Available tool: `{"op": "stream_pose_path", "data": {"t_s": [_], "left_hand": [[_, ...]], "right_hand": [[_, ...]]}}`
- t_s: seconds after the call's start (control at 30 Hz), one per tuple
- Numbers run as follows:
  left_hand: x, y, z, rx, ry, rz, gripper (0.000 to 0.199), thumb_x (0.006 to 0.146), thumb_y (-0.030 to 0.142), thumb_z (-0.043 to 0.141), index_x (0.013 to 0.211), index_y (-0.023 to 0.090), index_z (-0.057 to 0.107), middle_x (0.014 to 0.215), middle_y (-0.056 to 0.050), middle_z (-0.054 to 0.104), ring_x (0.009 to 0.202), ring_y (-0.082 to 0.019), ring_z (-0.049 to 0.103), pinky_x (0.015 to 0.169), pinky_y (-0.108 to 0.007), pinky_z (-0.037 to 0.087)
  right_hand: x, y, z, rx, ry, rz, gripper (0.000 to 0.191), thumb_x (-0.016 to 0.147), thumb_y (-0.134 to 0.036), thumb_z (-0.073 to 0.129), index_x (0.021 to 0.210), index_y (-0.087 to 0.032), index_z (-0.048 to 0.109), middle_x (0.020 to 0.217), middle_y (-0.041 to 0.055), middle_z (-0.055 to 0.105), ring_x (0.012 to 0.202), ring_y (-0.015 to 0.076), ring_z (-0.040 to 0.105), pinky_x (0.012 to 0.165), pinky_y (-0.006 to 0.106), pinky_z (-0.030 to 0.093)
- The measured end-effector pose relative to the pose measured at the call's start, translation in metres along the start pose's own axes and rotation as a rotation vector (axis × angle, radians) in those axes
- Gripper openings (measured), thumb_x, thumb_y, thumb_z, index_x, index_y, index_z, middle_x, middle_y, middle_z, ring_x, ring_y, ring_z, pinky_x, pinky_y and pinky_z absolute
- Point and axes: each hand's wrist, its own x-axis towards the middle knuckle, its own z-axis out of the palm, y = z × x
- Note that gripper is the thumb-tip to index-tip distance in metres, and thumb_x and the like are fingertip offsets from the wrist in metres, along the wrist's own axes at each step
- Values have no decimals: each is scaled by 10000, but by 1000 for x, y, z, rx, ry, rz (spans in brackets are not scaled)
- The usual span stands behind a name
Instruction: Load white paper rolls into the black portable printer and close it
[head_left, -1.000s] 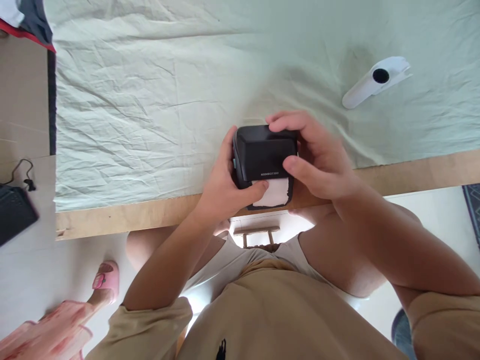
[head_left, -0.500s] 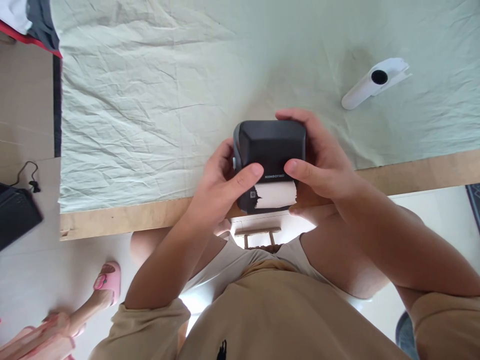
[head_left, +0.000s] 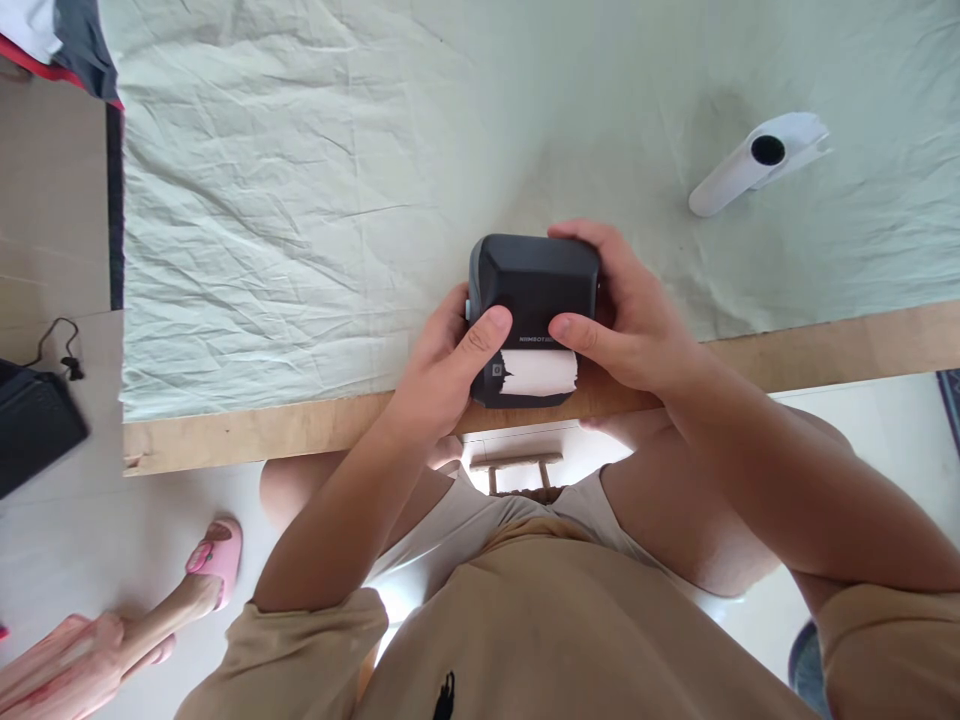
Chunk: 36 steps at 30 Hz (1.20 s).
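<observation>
A black label printer is held between my two hands at the table's front edge. From its lower slot a torn strip of white paper sticks out. My left hand grips the printer's left side, thumb on the front face and fingers mostly hidden behind. On the right side my right hand holds it too, its thumb beside the printed lettering and its fingers round the far corner. A roll of white paper with a dark open end and a loose, ragged flap lies on the cloth at the upper right.
A wrinkled pale green cloth covers the table, with a bare wooden edge in front. Black equipment with a cord is at the far left. A person's foot in a pink sandal rests on the floor at the lower left.
The printer has moved slightly up and to the left in both hands and tilted a little. The thumbs have shifted with it. At the lower left, the other person's leg has moved slightly.
</observation>
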Motion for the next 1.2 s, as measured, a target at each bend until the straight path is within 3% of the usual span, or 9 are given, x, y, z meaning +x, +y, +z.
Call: {"op": "stream_pose_path", "data": {"t_s": [0.23, 0.43, 0.6, 0.7, 0.83, 0.93, 1.1, 1.2], "left_hand": [[3, -3, 0, 6, 0, 48, 461, 960, 659, 883, 1181, 261, 813, 1127, -76, 866, 1325, -395, 815, 968, -436, 735], [10, -11, 2, -104, 76, 65, 437, 999, 674, 807, 988, 237, 795, 1072, -73, 863, 1355, -381, 795, 1028, -452, 720], [13, -11, 3, -104, 151, 87, 342, 958, 556, 872, 890, 244, 750, 903, -36, 818, 1274, -342, 816, 1008, -429, 714], [13, -6, 5, -92, 180, 88, 348, 950, 522, 883, 840, 239, 715, 806, -22, 738, 1171, -316, 826, 975, -414, 714], [14, -1, 6, -109, 207, 84, 329, 947, 407, 894, 772, 230, 678, 693, 11, 598, 894, -231, 783, 831, -351, 699], [15, -1, 6, -108, 209, 85, 306, 957, 380, 883, 774, 229, 690, 673, 15, 566, 830, -220, 746, 790, -354, 691], [15, -2, 4, -84, 226, 61, 379, 954, 444, 904, 763, 225, 661, 690, 14, 602, 846, -217, 762, 807, -349, 691], [16, -2, 5, -92, 237, 57, 373, 971, 485, 881, 796, 233, 668, 754, 5, 686, 981, -241, 813, 867, -355, 702]], "right_hand": [[-1, -1, 1, -37, 25, -1, 733, 969, -725, 807, 1587, -385, 607, 1348, 47, 746, 1119, 266, 776, 918, 451, 739], [-3, -10, -4, -84, 48, -28, 640, 994, -618, 771, 1561, -359, 626, 1566, 78, 703, 1440, 341, 699, 1153, 568, 686], [-3, -16, -6, -85, 64, -99, 528, 1003, -461, 721, 1516, -375, 634, 1533, 56, 715, 1472, 333, 674, 1191, 598, 653], [-3, -20, -7, -77, 25, -109, 595, 962, -400, 770, 1538, -405, 622, 1580, 34, 682, 1525, 341, 638, 1205, 599, 651], [-4, -19, -9, -67, -31, -110, 745, 907, -414, 873, 1593, -452, 583, 1678, 41, 609, 1597, 364, 579, 1260, 608, 633], [-3, -15, -8, -89, -28, -123, 803, 893, -488, 898, 1618, -431, 557, 1685, 76, 602, 1586, 386, 585, 1248, 643, 641], [-2, -20, -12, -143, -1, -142, 775, 874, -464, 910, 1582, -436, 597, 1627, 77, 625, 1520, 381, 635, 1218, 629, 663], [-2, -28, -16, -280, 69, -174, 686, 860, -479, 926, 1496, -432, 673, 1480, 89, 673, 1396, 377, 693, 1132, 597, 690]]}}
